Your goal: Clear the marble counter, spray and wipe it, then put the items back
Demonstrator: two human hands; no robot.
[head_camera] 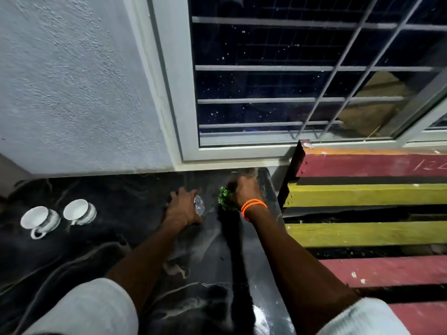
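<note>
Black marble counter point(121, 250) veined white, two white cups point(40, 220) at its left; left hand point(183, 209) curled round a shiny glass point(199, 205), right hand point(244, 192) gripping green leaves point(223, 198) near the back right corner.

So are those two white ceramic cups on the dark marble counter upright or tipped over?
Upright: both white ceramic cups stand on the dark marble counter, open mouths facing up.

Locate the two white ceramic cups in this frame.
In the head view, the two white ceramic cups stand side by side at the left of the black marble counter, near the grey wall and clear of the left hand.
</note>
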